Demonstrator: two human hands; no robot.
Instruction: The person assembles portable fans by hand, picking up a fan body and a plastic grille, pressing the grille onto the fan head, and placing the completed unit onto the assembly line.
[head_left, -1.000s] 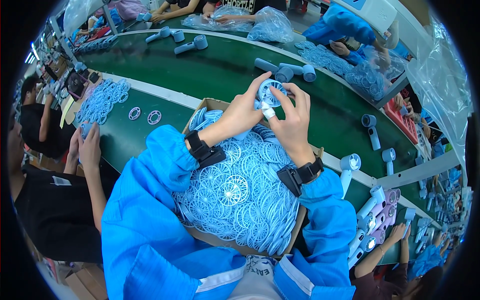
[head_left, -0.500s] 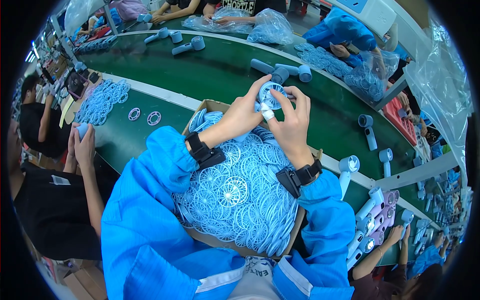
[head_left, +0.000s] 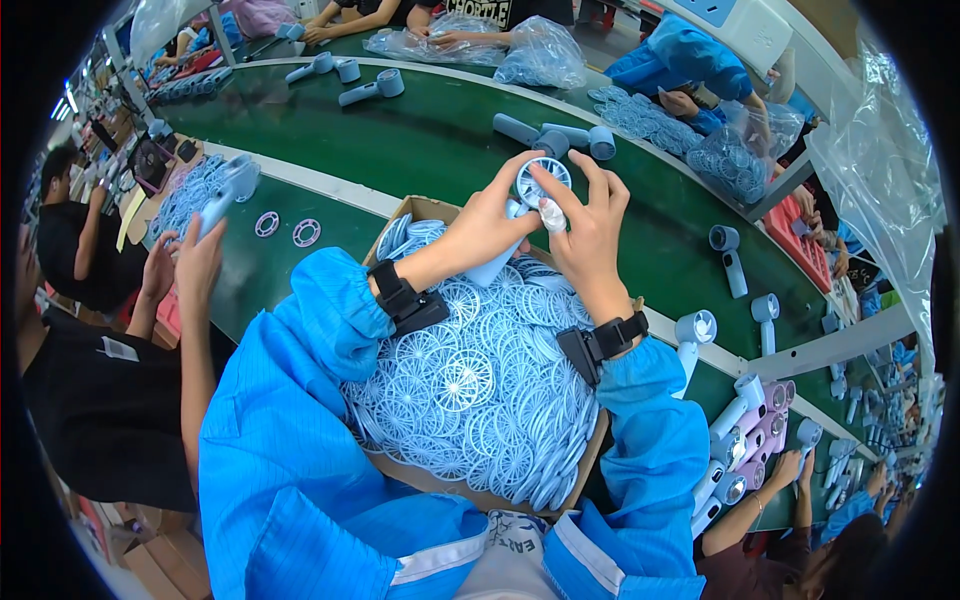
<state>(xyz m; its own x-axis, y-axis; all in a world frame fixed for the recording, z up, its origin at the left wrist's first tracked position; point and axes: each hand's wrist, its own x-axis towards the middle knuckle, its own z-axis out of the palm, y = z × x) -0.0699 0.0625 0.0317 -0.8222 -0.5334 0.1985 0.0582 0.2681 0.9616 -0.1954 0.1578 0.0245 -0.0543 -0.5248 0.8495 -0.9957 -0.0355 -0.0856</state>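
Note:
A light-blue handheld fan (head_left: 494,270) is raised above the box, its round head (head_left: 543,184) facing up. My left hand (head_left: 488,228) is wrapped round the fan below the head, with fingertips at the rim. My right hand (head_left: 590,232) grips the head from the other side; one finger lies over its spoked front and the others arch beyond. A white covering wraps one right-hand digit. Under my wrists stands a cardboard box (head_left: 597,450) heaped with light-blue spoked fan grilles (head_left: 470,385).
Handheld fans (head_left: 375,90) lie along the green conveyor (head_left: 300,118). Two purple rings (head_left: 306,232) rest on the left bench beside a pile of blue rings (head_left: 190,195). A co-worker's hands (head_left: 200,260) hold another fan there. Blue and purple fans (head_left: 745,430) are stacked at right.
The fan in my hands has tilted, so its handle now shows beneath my left hand. The co-worker at left has raised a fan. Fans on the conveyor have shifted slightly left.

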